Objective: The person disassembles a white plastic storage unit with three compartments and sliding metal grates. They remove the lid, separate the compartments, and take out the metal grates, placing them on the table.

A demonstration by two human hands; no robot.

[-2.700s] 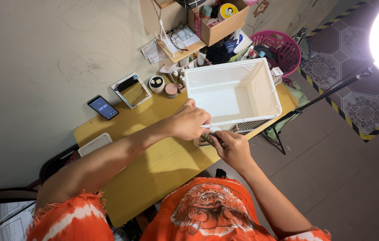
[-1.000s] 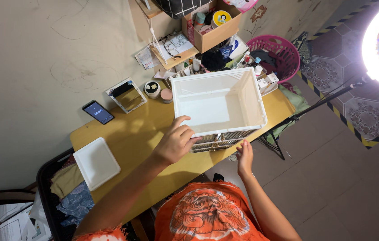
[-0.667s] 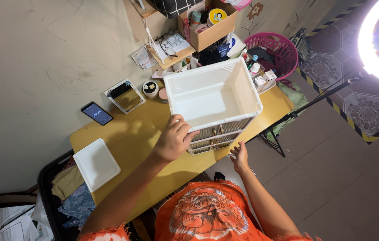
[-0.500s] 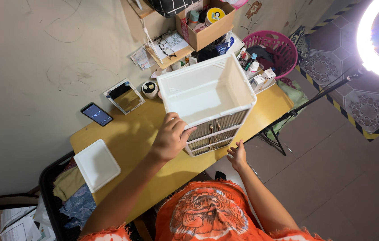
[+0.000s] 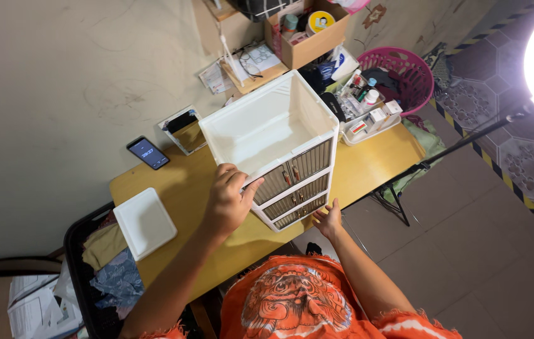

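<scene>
On a yellow table [image 5: 367, 166] against a pale wall, a white drawer cabinet [image 5: 270, 147] stands with its open top showing. The left hand [image 5: 228, 204] grips its near top corner, fingers curled over the rim; the right hand [image 5: 328, 220], fingers loosely spread, touches its lower front edge.

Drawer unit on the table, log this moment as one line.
left hand gripping drawer unit top rim | right hand at its bottom front corner | unit tilted on table
</scene>
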